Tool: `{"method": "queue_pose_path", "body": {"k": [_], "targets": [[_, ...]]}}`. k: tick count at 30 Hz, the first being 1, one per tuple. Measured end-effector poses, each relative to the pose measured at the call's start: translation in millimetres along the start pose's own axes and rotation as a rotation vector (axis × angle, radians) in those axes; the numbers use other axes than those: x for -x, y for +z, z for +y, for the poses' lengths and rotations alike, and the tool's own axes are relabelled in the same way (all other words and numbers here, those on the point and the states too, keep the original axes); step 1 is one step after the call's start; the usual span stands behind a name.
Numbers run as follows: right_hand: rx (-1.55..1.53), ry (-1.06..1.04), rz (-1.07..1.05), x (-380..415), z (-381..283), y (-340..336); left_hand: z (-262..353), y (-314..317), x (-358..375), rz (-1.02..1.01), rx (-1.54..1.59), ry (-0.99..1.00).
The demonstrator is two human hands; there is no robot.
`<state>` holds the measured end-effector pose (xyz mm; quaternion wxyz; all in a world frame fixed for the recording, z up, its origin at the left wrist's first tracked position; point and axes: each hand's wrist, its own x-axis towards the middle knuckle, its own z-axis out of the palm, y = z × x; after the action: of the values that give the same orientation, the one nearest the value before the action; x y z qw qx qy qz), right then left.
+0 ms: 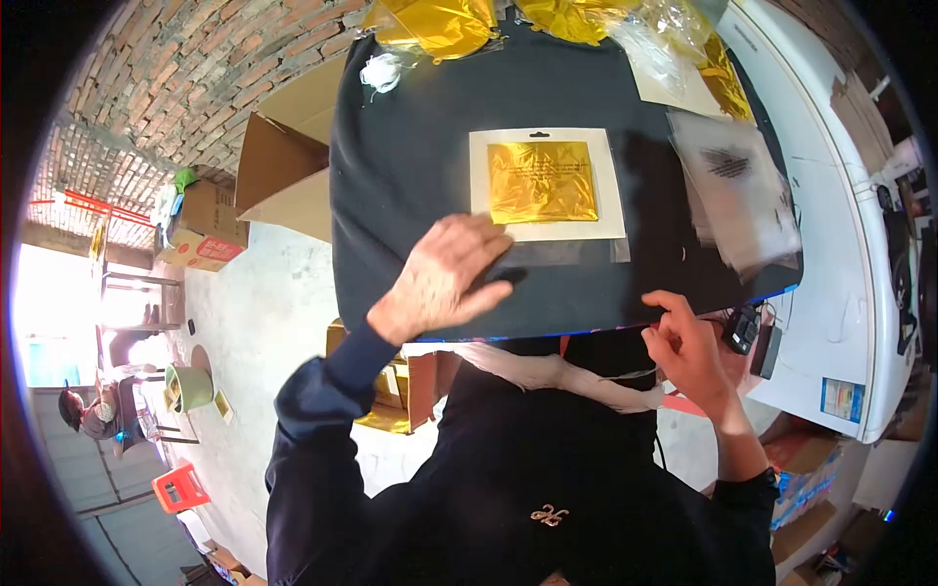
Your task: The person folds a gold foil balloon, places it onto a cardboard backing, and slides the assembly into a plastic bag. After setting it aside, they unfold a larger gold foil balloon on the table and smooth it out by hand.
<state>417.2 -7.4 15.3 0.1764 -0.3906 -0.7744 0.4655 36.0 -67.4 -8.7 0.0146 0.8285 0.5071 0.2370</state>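
Note:
A folded gold foil sheet (pixel 540 186) on a white card (pixel 479 156) lies on the black-covered table, inside a clear plastic bag (pixel 562 253). The bag has a hang hole at its top and a see-through strip at its lower edge. My left hand (pixel 445 278) reaches over the lower left corner of this pack with its fingers stretched out and thumb apart. Near the table's front edge, my right hand (pixel 689 347) has loosely bent fingers, with the thumb and index finger apart and nothing visible between them.
A stack of clear bags (pixel 733 195) lies along the table's right side. Gold foil packs (pixel 435 24) and white string (pixel 382 72) are at the far side. An open cardboard box (pixel 283 171) stands left, a white appliance (pixel 831 225) right. Another person (pixel 103 410) is far left.

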Motion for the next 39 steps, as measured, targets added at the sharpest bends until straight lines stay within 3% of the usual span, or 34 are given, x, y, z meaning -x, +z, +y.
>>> {"method": "queue_pose_path", "body": {"k": [2, 4, 8, 13, 20, 29, 39], "targets": [[0.192, -0.046, -0.034, -9.9, -0.9, -3.8, 13.1, 4.4, 23.3, -0.142, -0.1, -0.088], [0.453, -0.184, -0.035, -19.9, 0.6, -3.1, 31.5, 0.6, 33.2, -0.174, -0.071, -0.137], [0.625, -0.367, -0.082, -33.3, -0.1, -0.9, 63.0, 0.8, 50.8, -0.162, -0.033, -0.19], [0.756, -0.46, -0.147, -32.5, 12.6, -2.2, 66.3, 21.0, 86.7, 0.036, -0.083, -0.15], [0.607, -0.599, -0.003, -32.4, 18.9, 18.9, 73.4, 33.8, 89.2, 0.313, 0.086, -0.272], [0.189, -0.379, 0.052, -46.7, 8.4, 36.4, 79.4, 35.0, 81.2, 0.424, 0.169, -0.482], [0.261, -0.133, 0.035, -65.9, -8.6, 39.2, 78.9, 29.7, 60.1, 0.427, 0.099, -0.543]]}}
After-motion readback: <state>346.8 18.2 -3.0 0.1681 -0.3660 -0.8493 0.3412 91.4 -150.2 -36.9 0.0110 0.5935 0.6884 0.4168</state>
